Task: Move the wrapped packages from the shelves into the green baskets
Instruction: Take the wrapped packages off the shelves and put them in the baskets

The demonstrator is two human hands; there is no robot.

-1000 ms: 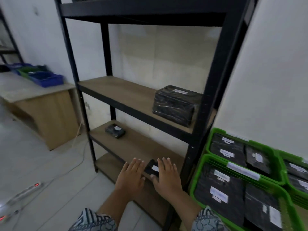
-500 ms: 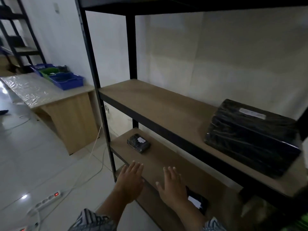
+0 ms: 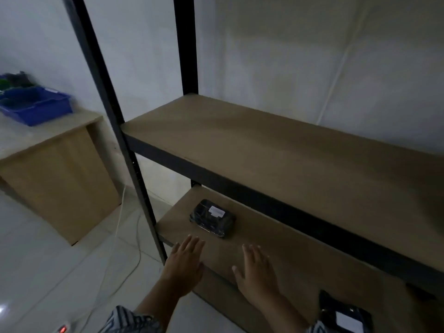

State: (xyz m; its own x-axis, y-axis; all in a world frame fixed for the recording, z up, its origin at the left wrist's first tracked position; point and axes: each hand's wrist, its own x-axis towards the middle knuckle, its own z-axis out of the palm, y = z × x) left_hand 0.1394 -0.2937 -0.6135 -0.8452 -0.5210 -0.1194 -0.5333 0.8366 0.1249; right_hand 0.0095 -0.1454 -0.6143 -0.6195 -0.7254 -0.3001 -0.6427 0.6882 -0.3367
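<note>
A small black wrapped package point(image 3: 212, 218) lies on the lower wooden shelf point(image 3: 276, 241); its white label is too blurred to read. A 2nd black package point(image 3: 344, 316), also white-labelled, lies at the frame's bottom right. The left hand point(image 3: 185, 265) and right hand point(image 3: 257, 275) hover flat with fingers spread, grasping nothing, near the small package. A blue bin point(image 3: 36, 106) sits on a wooden counter point(image 3: 55, 164) by the white wall.

Bare board lies between both open hands and the small package point(image 3: 212, 218); the upper shelf point(image 3: 276, 150) overhangs it closely.
</note>
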